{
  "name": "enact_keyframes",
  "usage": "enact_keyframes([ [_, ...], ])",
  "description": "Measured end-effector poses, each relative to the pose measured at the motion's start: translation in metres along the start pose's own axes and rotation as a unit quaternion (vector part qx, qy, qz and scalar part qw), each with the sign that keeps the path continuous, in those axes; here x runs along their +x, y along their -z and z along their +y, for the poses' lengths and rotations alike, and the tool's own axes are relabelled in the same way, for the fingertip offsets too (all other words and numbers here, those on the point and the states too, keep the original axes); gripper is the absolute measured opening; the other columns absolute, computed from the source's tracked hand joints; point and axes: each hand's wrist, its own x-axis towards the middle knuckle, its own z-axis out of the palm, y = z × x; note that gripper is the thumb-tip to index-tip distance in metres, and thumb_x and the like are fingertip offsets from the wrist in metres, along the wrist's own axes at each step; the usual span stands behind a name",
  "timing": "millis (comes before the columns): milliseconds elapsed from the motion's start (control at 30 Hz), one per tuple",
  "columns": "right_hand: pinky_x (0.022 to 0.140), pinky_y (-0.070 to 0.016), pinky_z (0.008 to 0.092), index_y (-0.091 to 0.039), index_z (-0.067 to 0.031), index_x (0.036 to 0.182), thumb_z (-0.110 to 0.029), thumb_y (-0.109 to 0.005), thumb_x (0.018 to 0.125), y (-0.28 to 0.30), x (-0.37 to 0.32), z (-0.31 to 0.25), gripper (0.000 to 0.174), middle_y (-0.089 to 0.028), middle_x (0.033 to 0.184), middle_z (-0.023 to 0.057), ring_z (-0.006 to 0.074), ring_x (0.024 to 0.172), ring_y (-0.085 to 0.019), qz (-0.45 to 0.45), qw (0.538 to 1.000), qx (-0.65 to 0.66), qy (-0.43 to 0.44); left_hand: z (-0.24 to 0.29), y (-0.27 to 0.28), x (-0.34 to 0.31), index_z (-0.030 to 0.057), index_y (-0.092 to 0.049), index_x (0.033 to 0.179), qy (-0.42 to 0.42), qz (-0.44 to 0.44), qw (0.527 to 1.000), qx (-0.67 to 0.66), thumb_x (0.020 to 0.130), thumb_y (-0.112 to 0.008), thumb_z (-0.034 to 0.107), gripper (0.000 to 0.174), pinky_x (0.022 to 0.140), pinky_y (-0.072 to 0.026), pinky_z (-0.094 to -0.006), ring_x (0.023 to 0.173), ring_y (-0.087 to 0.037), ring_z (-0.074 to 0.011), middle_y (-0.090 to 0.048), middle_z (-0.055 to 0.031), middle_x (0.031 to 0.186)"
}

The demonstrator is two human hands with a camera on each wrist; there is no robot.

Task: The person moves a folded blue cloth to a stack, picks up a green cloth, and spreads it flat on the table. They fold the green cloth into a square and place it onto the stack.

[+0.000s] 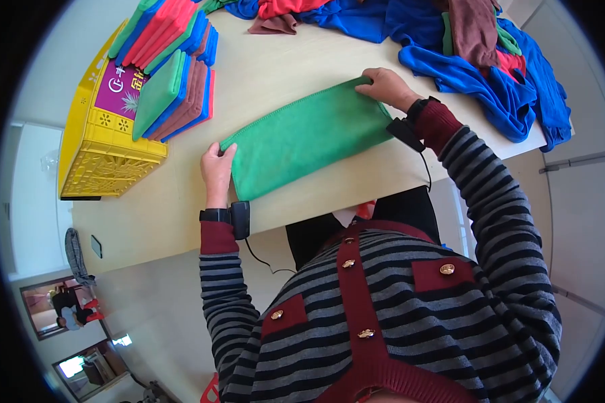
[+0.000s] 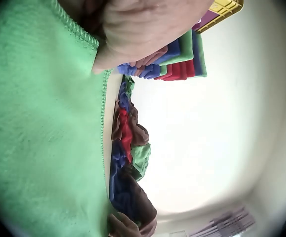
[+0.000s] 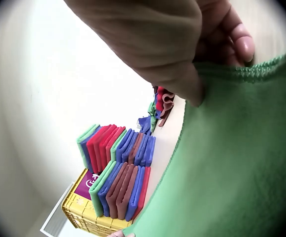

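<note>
A green cloth (image 1: 309,138) with a stitched edge is stretched between both hands over the table, its long side running up to the right in the head view. My left hand (image 1: 217,166) pinches its far left corner between thumb and fingers. At the far right corner, my right hand (image 1: 388,88) pinches the cloth the same way. In the right wrist view the thumb of the right hand (image 3: 182,74) lies over the near face, with fingers behind the stitched edge. The left wrist view shows the left hand (image 2: 148,29) at the cloth's corner.
Folded cloths (image 1: 175,101) in green, blue, red and brown stand in rows beside a yellow crate (image 1: 114,161) at the left. A loose heap of blue, brown, red and green cloths (image 1: 477,74) lies at the back right. A phone (image 1: 97,246) rests near the table's left end.
</note>
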Motion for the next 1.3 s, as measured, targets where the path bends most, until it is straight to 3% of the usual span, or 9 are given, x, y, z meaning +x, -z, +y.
enact_keyframes([
  [233,0.083,-0.0541,0.0392,-0.066,-0.0001,0.119,-0.04,-0.069,0.086,-0.003,-0.054,-0.005,0.052,-0.072,0.098,0.0188,0.0326,0.088,-0.07,0.027,0.983,0.149,-0.103,0.039,-0.012,-0.073,0.0001,-0.05,0.135,0.0,0.093,0.996,0.014,0.091,-0.07,0.012,0.049,0.062,-0.0432,-0.0249,0.067,-0.05,-0.0071,-0.057,-0.0012,0.073],
  [333,0.067,-0.0528,0.0326,-0.063,0.0005,0.118,-0.029,-0.071,0.088,-0.005,-0.084,-0.023,0.043,-0.07,0.086,0.0156,0.0243,0.071,-0.067,0.069,0.974,0.169,-0.137,0.046,-0.027,-0.097,0.0021,-0.042,0.144,0.014,0.094,0.994,0.055,0.093,-0.067,0.011,0.057,0.064,-0.0456,-0.0263,0.068,-0.053,-0.0091,-0.06,-0.0031,0.075],
  [467,0.074,-0.0542,0.0445,-0.066,-0.0048,0.111,-0.029,-0.066,0.09,-0.026,-0.093,-0.025,0.032,-0.071,0.087,0.0197,0.0363,0.08,-0.069,0.171,0.979,0.07,-0.091,0.055,-0.045,-0.113,0.0056,-0.039,0.147,-0.082,0.168,0.981,0.053,0.095,-0.064,0.01,0.059,0.068,-0.049,-0.0314,0.072,-0.061,-0.0144,-0.067,-0.0081,0.08],
  [567,0.067,-0.0531,0.0408,-0.065,-0.0053,0.112,-0.024,-0.066,0.09,-0.015,-0.101,-0.039,0.028,-0.068,0.078,0.0157,0.0316,0.072,-0.067,0.182,0.975,0.071,-0.102,0.07,-0.04,-0.114,0.008,-0.038,0.15,-0.076,0.21,0.968,0.112,0.098,-0.059,0.007,0.056,0.085,-0.0498,-0.0326,0.095,-0.063,-0.0193,-0.067,-0.0204,0.111],
  [733,0.064,-0.0517,0.0442,-0.063,-0.0074,0.113,-0.019,-0.066,0.09,-0.031,-0.12,-0.025,0.026,-0.066,0.071,0.0132,0.0325,0.07,-0.067,0.214,0.975,0.004,-0.058,0.061,-0.04,-0.129,0.0091,-0.041,0.148,-0.036,0.158,0.975,0.149,0.098,-0.06,0.008,0.054,0.085,-0.0501,-0.0344,0.095,-0.065,-0.0212,-0.068,-0.0198,0.11],
  [833,0.064,-0.0515,0.0449,-0.061,-0.0084,0.117,-0.02,-0.067,0.09,-0.03,-0.123,-0.026,0.029,-0.066,0.072,0.0131,0.0335,0.071,-0.067,0.195,0.978,-0.007,-0.069,0.058,-0.043,-0.131,0.0086,-0.046,0.143,-0.117,0.195,0.956,0.186,0.093,-0.064,0.009,0.053,0.064,-0.0481,-0.0431,0.068,-0.064,-0.031,-0.064,-0.0167,0.077],
  [1000,0.063,-0.0507,0.0455,-0.057,-0.0102,0.124,-0.019,-0.067,0.09,-0.029,-0.131,-0.032,0.036,-0.066,0.074,0.0126,0.034,0.072,-0.067,0.217,0.975,-0.008,-0.05,0.065,-0.04,-0.137,0.0058,-0.049,0.139,-0.066,0.187,0.956,0.218,0.093,-0.064,0.008,0.049,0.06,-0.045,-0.044,0.062,-0.06,-0.0301,-0.059,-0.0149,0.069],
  [1100,0.063,-0.0504,0.0457,-0.057,-0.0105,0.125,-0.019,-0.067,0.09,-0.028,-0.139,-0.04,0.037,-0.065,0.074,0.0126,0.0343,0.071,-0.066,0.22,0.973,0.014,-0.069,0.06,-0.038,-0.14,0.004,-0.048,0.141,-0.075,0.183,0.954,0.227,0.095,-0.062,0.009,0.048,0.056,-0.0414,-0.0345,0.057,-0.047,-0.0149,-0.051,-0.0078,0.065],
  [1300,0.061,-0.0497,0.0458,-0.057,-0.0104,0.126,-0.017,-0.065,0.091,-0.035,-0.144,-0.031,0.037,-0.065,0.074,0.0137,0.0345,0.07,-0.065,0.228,0.971,0.034,-0.055,0.049,-0.038,-0.137,0.0023,-0.052,0.136,-0.116,0.199,0.948,0.221,0.095,-0.063,0.008,0.043,0.054,-0.0392,-0.0343,0.054,-0.043,-0.0169,-0.05,-0.0088,0.063],
])
